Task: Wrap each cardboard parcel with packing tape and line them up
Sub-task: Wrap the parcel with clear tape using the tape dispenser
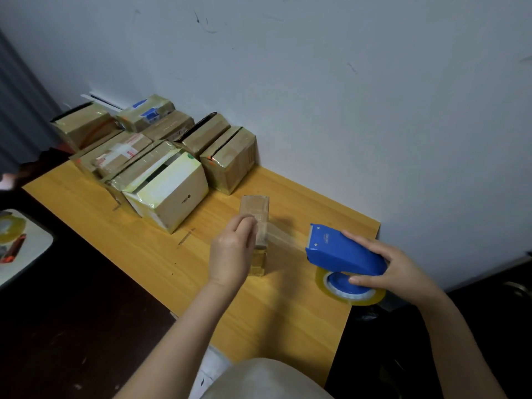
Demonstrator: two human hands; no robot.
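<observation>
While the left hand (230, 254) curls its fingers round one small cardboard parcel (257, 208) standing upright on the wooden table (144, 254), the right hand (397, 269) grips one blue tape dispenser (342, 251) carrying one packing tape roll (354, 295). A clear strip (285, 236) joins dispenser and parcel. About eight taped parcels (169, 191) cluster, some stacked, by the wall.

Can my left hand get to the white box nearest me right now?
Probably yes: only bare table lies between the left hand and the white box, though it grips the small parcel now.
</observation>
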